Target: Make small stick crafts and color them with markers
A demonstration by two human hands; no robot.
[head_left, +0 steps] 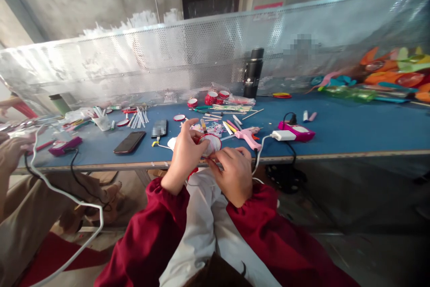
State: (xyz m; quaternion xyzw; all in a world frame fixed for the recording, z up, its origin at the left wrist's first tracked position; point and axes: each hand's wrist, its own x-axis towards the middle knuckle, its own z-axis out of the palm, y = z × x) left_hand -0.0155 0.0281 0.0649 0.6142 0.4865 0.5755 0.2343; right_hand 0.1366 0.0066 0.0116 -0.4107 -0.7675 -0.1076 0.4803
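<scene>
Close to the table's front edge, my left hand [186, 155] pinches a small round white disc with a red rim [212, 144] between thumb and fingers. At its lower edge, my right hand [234, 171] is closed with thumb and forefinger pinched on the red rim. A small stick-like piece with a brownish tip [203, 126] shows just above the disc; its lower end is hidden. Beyond my right hand lies a pink glue gun [249, 137], near several pens [231, 126]. Small pastel pieces [217, 128] are scattered behind the disc.
Red-rimmed rolls [211, 97] and a black thermos [253, 72] stand along the perforated metal panel [161, 63]. Two phones, a dark one [129, 142] and a charging one [159, 129], lie left. A purple power strip [300, 133] sits right. Another person's hand [13, 152] is far left.
</scene>
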